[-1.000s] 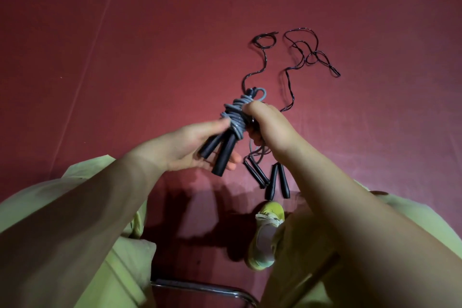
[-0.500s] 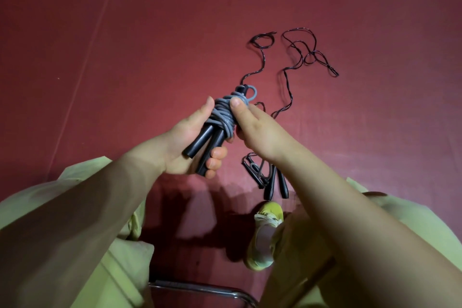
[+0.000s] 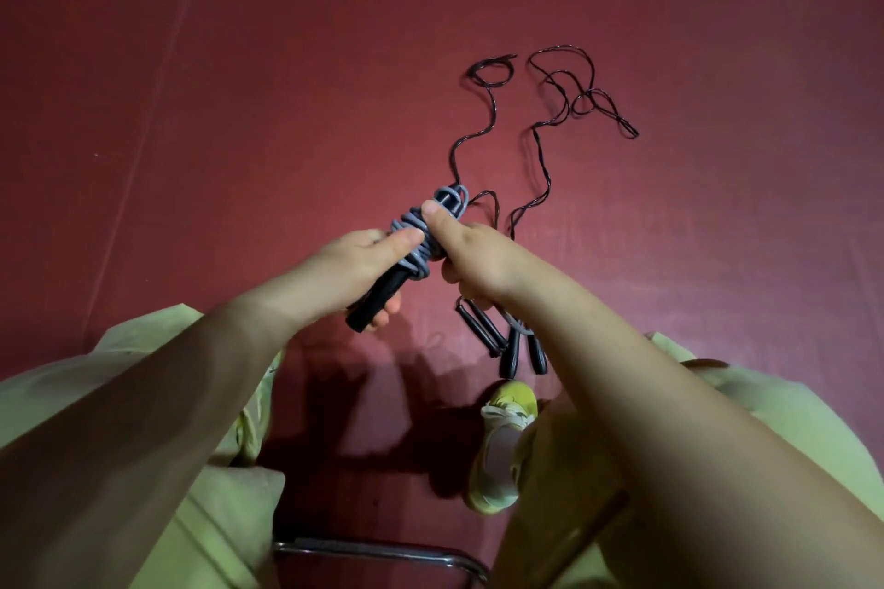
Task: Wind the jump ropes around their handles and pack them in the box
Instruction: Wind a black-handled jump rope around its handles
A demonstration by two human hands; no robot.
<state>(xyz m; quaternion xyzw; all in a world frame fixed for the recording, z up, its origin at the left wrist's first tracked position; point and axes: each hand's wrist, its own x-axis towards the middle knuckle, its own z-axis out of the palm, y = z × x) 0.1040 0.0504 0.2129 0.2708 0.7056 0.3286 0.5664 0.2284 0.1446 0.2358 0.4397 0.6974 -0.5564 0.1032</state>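
At the centre of the frame, both hands close on one bundle: a grey jump rope [image 3: 415,238] wound around a pair of black handles [image 3: 382,299]. The left hand [image 3: 351,268] wraps the lower part of the handles, fingers curled beneath them, thumb lying along the grey coils. The right hand [image 3: 480,256] clamps the upper part of the bundle, thumb pressed onto the coils from above, fingers hidden behind it. The bundle is tilted, with its lower end toward the lower left and its upper end toward the upper right. A small grey loop protrudes at the upper end, past the right thumb.

Below and right of the bundle, loose black handles [image 3: 507,344] lie on the red floor [image 3: 239,86], partly hidden behind the right forearm. Their exact number cannot be determined. Thin black ropes [image 3: 540,120] run from that group toward the upper right of the frame, forming loose curves and loops on the floor.

At the lower centre, a yellow shoe [image 3: 502,440] rests on the floor just below the loose handles. Light green trousers [image 3: 225,517] occupy both lower corners. A metal chair rail [image 3: 382,552] crosses the bottom edge. No box appears in view.
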